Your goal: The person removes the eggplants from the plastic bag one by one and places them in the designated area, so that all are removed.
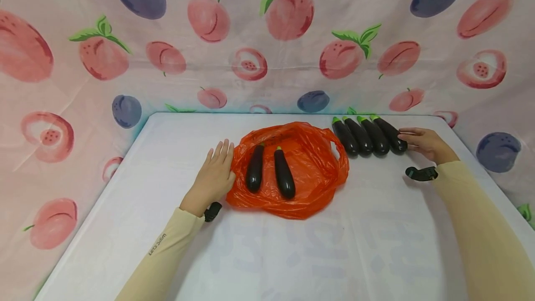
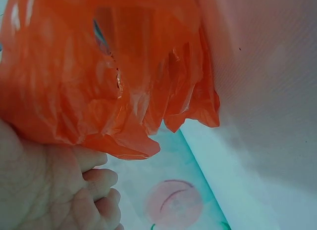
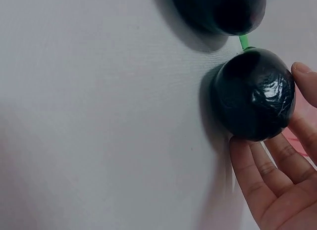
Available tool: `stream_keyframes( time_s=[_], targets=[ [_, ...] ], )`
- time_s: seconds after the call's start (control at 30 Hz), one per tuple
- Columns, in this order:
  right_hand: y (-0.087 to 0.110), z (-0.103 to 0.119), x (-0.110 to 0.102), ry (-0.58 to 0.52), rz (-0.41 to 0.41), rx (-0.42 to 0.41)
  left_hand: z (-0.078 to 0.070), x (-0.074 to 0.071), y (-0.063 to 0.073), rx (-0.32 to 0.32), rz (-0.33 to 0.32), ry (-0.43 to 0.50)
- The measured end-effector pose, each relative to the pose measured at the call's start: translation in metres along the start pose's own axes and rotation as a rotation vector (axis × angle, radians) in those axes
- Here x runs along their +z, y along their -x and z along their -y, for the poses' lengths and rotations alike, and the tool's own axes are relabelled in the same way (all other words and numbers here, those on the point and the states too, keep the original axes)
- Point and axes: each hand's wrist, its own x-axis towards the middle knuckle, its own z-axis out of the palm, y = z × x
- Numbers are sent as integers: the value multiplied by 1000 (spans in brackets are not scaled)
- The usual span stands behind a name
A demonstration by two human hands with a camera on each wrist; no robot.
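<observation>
In the head view my left hand [image 1: 215, 173] lies with straight fingers along the left side of a red plastic bag [image 1: 311, 203]. The bag is spread wide, with two dark eggplants lying in it, a left one [image 1: 255, 171] and a right one [image 1: 285, 178]. In the left wrist view, the crumpled bag [image 2: 54, 86] rises over my fingers. My right hand [image 1: 428, 144] reaches the rightmost eggplant [image 1: 388, 134] of a row, its fingers extended at the right side. The right wrist view shows the thumb and fingertips at the rounded end of this eggplant [image 3: 252, 96].
Beside the rightmost one, several more eggplants [image 1: 362, 137] lie close together, green stems toward the back edge. A white cover spreads over the table [image 1: 301, 259]. Behind it hangs a fruit-printed cloth [image 1: 175, 17].
</observation>
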Motion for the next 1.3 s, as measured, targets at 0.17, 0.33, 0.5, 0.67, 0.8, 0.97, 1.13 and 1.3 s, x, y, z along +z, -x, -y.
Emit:
stream_keyframes(
  time_s=[0.17, 0.33, 0.5, 0.67, 0.8, 0.97, 1.13, 1.3],
  targets=[
    [-1, 1, 0, -23, 21, -8, 0, 1, 0, -3, -1, 2],
    [-1, 2, 0, -35, 31, -2, 0, 0, 1, -5, 2, 7],
    [1, 1, -1, 6, 35, -5, 1, 0, 1, -3, 4, 11],
    [3, 2, -4, 87, 26, -7, 1, -1, 1, 2, 0, 9],
    [3, 2, -8, 89, 26, -23, 1, -1, 2, 5, -10, 8],
    [6, 3, -12, -96, 14, -93, 0, -1, 2, 3, -12, 13],
    [13, 6, -13, -149, 3, -153, 0, -1, 2, 1, -10, 17],
    [20, 13, -12, -205, 38, -206, -1, -1, 2, 3, -8, 19]
  ],
)
